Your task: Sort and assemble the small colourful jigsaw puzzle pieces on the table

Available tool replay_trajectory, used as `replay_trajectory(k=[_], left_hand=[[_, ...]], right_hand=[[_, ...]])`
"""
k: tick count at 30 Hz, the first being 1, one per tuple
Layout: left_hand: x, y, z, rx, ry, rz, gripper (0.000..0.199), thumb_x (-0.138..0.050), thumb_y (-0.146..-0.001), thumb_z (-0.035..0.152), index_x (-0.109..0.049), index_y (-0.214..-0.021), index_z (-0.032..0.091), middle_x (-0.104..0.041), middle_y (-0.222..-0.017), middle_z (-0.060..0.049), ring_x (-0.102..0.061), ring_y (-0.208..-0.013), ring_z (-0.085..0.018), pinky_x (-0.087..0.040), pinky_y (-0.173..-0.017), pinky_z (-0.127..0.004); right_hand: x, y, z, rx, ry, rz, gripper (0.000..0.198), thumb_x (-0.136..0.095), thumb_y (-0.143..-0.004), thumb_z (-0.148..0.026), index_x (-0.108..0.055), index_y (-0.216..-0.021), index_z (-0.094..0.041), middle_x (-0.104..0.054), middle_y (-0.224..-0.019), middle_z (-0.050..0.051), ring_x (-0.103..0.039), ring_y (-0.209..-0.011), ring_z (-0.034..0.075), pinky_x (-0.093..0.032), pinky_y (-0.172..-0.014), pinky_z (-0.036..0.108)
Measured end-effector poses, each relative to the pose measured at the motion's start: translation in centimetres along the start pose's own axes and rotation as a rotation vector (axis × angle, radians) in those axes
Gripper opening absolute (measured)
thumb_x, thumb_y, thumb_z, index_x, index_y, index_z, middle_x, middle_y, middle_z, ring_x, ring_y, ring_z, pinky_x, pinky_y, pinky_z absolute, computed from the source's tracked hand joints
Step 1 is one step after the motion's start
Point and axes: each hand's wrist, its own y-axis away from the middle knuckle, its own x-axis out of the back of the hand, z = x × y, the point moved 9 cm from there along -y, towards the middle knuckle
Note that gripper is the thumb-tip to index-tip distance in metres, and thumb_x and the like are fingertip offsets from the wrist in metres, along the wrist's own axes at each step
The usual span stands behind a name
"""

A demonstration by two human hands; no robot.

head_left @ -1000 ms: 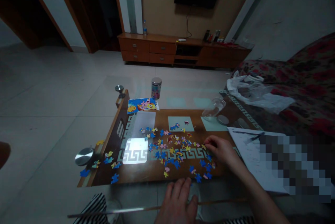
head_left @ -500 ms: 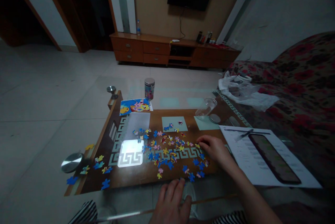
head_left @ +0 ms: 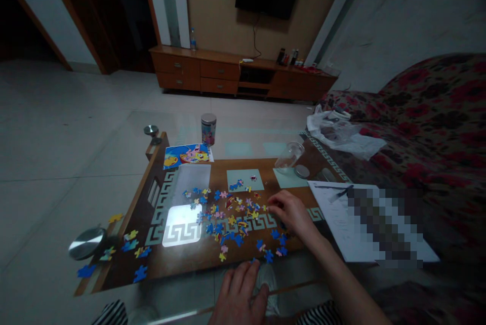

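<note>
Puzzle pieces: we see them (head_left: pixel 232 220) scattered across the lower middle of the frame, blue, yellow and pink, with a few more toward the lower left.
Pale square: a blue cluster (head_left: pixel 236 185) and one small loose piece (head_left: pixel 253 177) lie over it, just above the main spread.
Right hand: ours (head_left: pixel 291 212) reaches in from the lower right, thumb and forefinger drawn close together at the right edge of the spread, next to a yellow piece (head_left: pixel 265 208); we cannot tell whether they grip one.
Left hand: ours (head_left: pixel 241 292) lies palm down at the bottom centre, on the near edge of the glass table (head_left: pixel 178 259), thumb apart from the fingers, clamped on nothing we can see.
Cartoon sheet: we find it (head_left: pixel 186 156) left of centre, just beside an upright tin (head_left: pixel 208 131).
Clear container: it (head_left: pixel 290 157) sits right of centre, near a round lid (head_left: pixel 301 171).
Papers: white sheets (head_left: pixel 334 229) at the lower right, under a pen (head_left: pixel 341 193) and a pixelated dark object (head_left: pixel 383 226).
Behind: we see a wooden cabinet (head_left: pixel 220 70) across the upper middle.
</note>
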Motion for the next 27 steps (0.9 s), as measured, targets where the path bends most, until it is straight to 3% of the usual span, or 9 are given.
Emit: replay_trajectory(k=[6,14,18,21,27], left_hand=[[0.2,-0.3,0.2,-0.032,-0.006,-0.021,0.012,-0.054,-0.088,0.030,-0.063,-0.092,0.023,-0.070,-0.105,-0.007,-0.063,-0.089,-0.023,-0.055,-0.065,-0.034],[-0.2,0.0,0.1,-0.020,-0.014,-0.088,0.012,-0.060,-0.084,0.029,-0.064,-0.094,0.023,-0.070,-0.107,-0.006,-0.065,-0.090,-0.023,-0.056,-0.067,-0.033],[-0.6,0.2,0.1,-0.014,0.024,-0.111,0.020,-0.066,-0.080,0.035,-0.064,-0.096,0.023,-0.069,-0.110,-0.009,-0.064,-0.093,-0.025,-0.056,-0.068,-0.036],[-0.2,-0.1,0.0,0.012,0.021,-0.103,0.015,-0.064,-0.081,0.031,-0.064,-0.095,0.023,-0.070,-0.108,-0.007,-0.065,-0.091,-0.024,-0.056,-0.068,-0.035],[0.4,-0.5,0.1,-0.004,0.014,-0.101,0.019,-0.062,-0.083,0.036,-0.064,-0.097,0.023,-0.071,-0.107,-0.009,-0.064,-0.092,-0.026,-0.055,-0.069,-0.037]], right_hand=[[-0.6,-0.3,-0.6,0.001,0.127,0.017,0.007,-0.062,-0.080,-0.014,-0.064,-0.077,-0.019,-0.062,-0.083,0.004,-0.059,-0.081,0.020,-0.043,-0.073,0.030],[1.2,-0.9,0.7,-0.115,0.205,0.082,0.007,-0.058,-0.083,-0.015,-0.064,-0.080,-0.018,-0.064,-0.084,0.006,-0.059,-0.084,0.021,-0.041,-0.075,0.032],[0.3,-0.4,-1.3,-0.001,0.101,0.066,0.010,-0.059,-0.082,-0.013,-0.064,-0.077,-0.019,-0.061,-0.083,0.003,-0.058,-0.083,0.019,-0.043,-0.075,0.029],[-1.4,0.3,-3.2,0.094,-0.031,-0.012,0.011,-0.061,-0.081,-0.010,-0.064,-0.076,-0.020,-0.062,-0.082,0.003,-0.058,-0.080,0.018,-0.043,-0.073,0.029],[-2.9,0.8,-4.5,0.138,-0.019,-0.087,0.013,-0.065,-0.077,-0.007,-0.066,-0.082,-0.020,-0.064,-0.086,0.003,-0.058,-0.083,0.019,-0.043,-0.074,0.030]])
